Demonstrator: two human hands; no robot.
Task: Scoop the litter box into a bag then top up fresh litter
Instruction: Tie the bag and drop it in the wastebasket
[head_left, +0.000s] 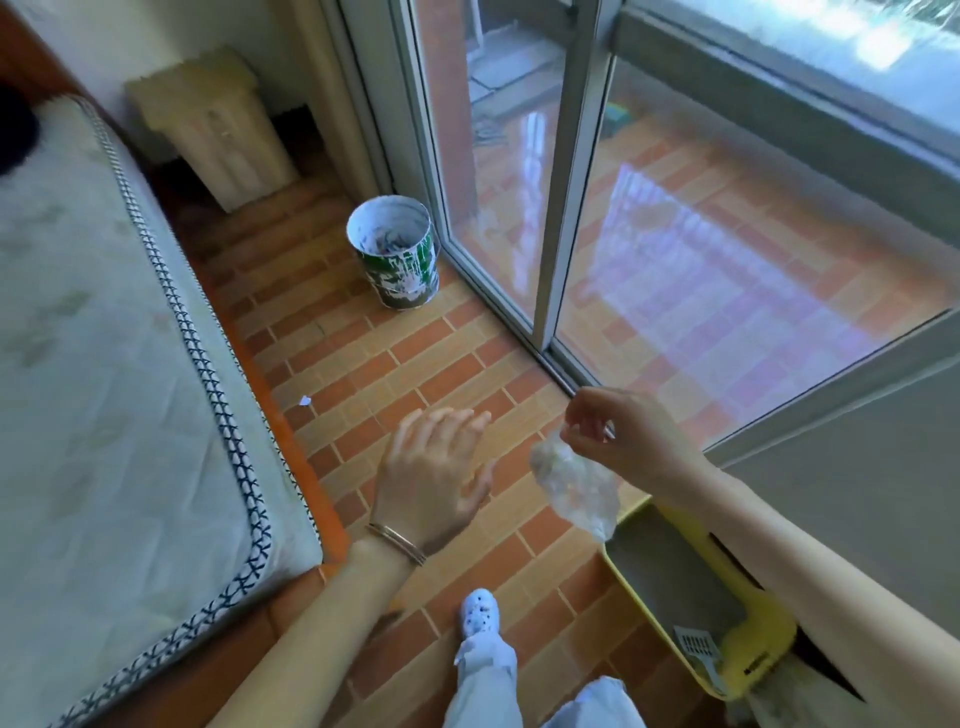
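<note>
Head view, looking down on a brick-patterned tiled floor (415, 353) between a pale quilted mattress (104, 364) and an aluminium-framed sliding glass door (566, 182).

Task items: the yellow plastic litter box (769, 636) sits at lower right on the floor, beneath the right forearm, and holds a level bed of grey litter. A grey slotted plastic scoop (693, 647) lies inside it at the near end, with no hand on it. A small crumpled clear plastic bag (574, 488) hangs above the far corner of the box.

Hands: the right hand (618, 436) pinches the top of the bag between fingertips and thumb. The left hand (436, 478) is extended over the floor with the fingers straight and spread, grasping nothing.

Other: a paint-splashed green and white metal can (397, 254) stands by the door track.

Progress, as a judgement: the bag is in hand, but it cannot be told whether it contains waste. With the scoop set down, scooping is either finished or not begun. No fresh litter supply is in view, so the top-up appears outstanding.
</note>
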